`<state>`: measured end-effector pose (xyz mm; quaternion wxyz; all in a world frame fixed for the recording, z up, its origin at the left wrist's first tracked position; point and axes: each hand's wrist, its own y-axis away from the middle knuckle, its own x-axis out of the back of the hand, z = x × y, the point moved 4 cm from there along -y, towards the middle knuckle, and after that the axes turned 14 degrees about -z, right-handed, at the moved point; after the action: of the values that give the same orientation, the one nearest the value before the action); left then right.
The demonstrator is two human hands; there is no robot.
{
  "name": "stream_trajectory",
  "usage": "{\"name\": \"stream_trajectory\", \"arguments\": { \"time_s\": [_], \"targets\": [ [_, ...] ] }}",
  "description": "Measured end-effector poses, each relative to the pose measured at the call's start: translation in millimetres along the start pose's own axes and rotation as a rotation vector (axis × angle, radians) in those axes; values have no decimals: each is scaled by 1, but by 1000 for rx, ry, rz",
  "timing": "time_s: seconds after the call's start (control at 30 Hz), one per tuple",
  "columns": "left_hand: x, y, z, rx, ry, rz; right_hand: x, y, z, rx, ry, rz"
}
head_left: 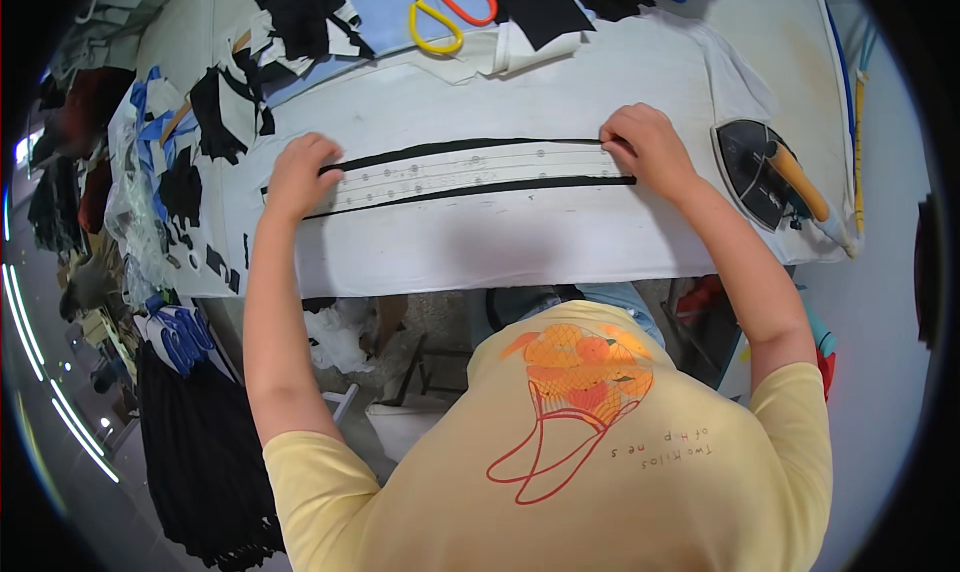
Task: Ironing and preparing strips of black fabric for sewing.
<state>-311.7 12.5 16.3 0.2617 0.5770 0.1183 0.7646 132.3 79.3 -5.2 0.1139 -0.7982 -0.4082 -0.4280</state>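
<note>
Left hand, right hand pressing long clear ruler, black fabric strip

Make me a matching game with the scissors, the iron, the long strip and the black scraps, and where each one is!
Things:
1. scissors
2. iron
3. long strip
4. black scraps

Places:
A. under both hands
B. at the table's right end
C. at the table's far edge, top middle
D. on the table's left side

Pairs: 1-C, 2-B, 3-A, 4-D
</note>
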Motion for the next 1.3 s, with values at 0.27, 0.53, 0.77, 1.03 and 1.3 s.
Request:
{"name": "stream_trajectory", "arguments": {
  "time_s": [0.27,0.53,0.77,1.03,1.3],
  "targets": [
    [-24,-33,75,-88,33,-11,0,-3,-5,-36,33,-41],
    [-6,-20,40,5,-256,-134,2,-7,-12,-87,56,-71],
    [13,11,-47,113,-346,-203,1,-7,-14,-133,80,-104],
    [21,44,-101,218,-474,-272,0,-10,-19,-177,67,-132],
    [1,79,-139,440,-574,-54,2,-11,-19,-151,94,-127]
  ]
}}
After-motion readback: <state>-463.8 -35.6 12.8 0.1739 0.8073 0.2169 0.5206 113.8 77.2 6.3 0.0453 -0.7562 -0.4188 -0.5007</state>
